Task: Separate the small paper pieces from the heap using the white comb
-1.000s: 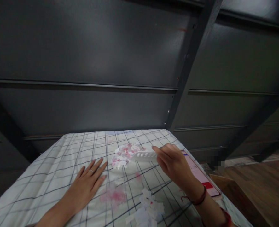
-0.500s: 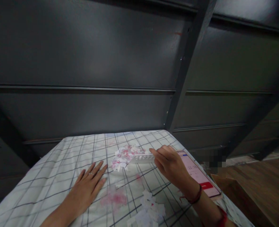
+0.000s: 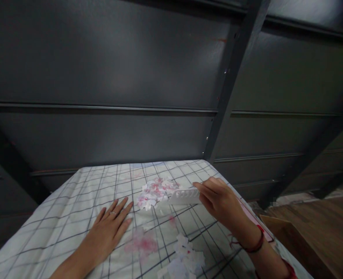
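My left hand (image 3: 110, 224) lies flat on the checked cloth (image 3: 95, 182), fingers spread, with a ring on one finger. Pinched in my right hand (image 3: 219, 203) is one end of a white plastic strip (image 3: 184, 196) with a row of round holes or wells; I cannot tell which. Its other end reaches the right side of a heap of white and pink-stained paper scraps (image 3: 155, 190). Closer to me lies a second group of mostly white paper scraps (image 3: 185, 259). Between them the cloth has a pink stain (image 3: 142, 244).
A phone (image 3: 251, 217) lies at the table's right edge, mostly hidden behind my right forearm. Beyond that edge an open cardboard box (image 3: 290, 240) stands on the wooden floor. A dark metal panel wall (image 3: 116, 135) closes off the far side.
My right hand has moved right with the strip, drawing it somewhat away from the heap and covering more of the phone. My left hand stays put.
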